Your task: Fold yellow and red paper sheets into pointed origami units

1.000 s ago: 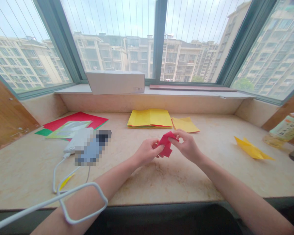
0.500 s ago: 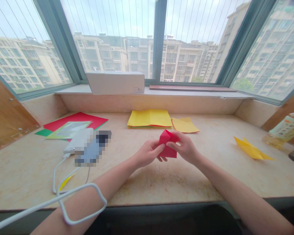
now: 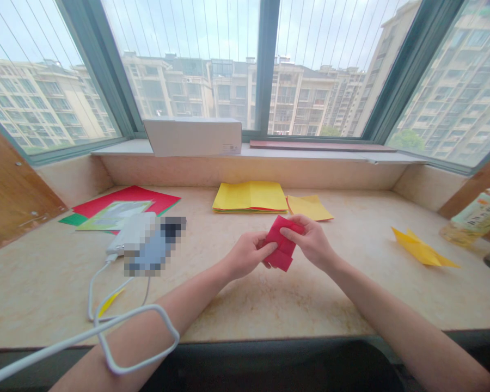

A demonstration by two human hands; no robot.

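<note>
A small folded piece of red paper [image 3: 282, 246] is held up above the counter between my two hands. My left hand [image 3: 251, 253] grips its left edge, thumb across the front and fingers behind. At its upper right, my right hand [image 3: 308, 237] pinches the paper with the thumb pressed on the front face. The paper is tilted, and a folded flap shows near its lower end. Behind my hands lie a stack of yellow paper [image 3: 250, 196] and a single orange-yellow sheet [image 3: 309, 208].
A folded yellow paper piece [image 3: 422, 249] lies on the right, near a clear labelled bottle [image 3: 479, 218]. On the left are red sheets [image 3: 161, 200], a white power bank [image 3: 133, 231] and a blurred-out object [image 3: 153, 250]. A white cable [image 3: 53, 345] loops over my left forearm.
The red paper has turned and tilts to the right. Its raised upper part now lies flatter, with my right thumb pressing on it. Both hands stay in nearly the same place.
</note>
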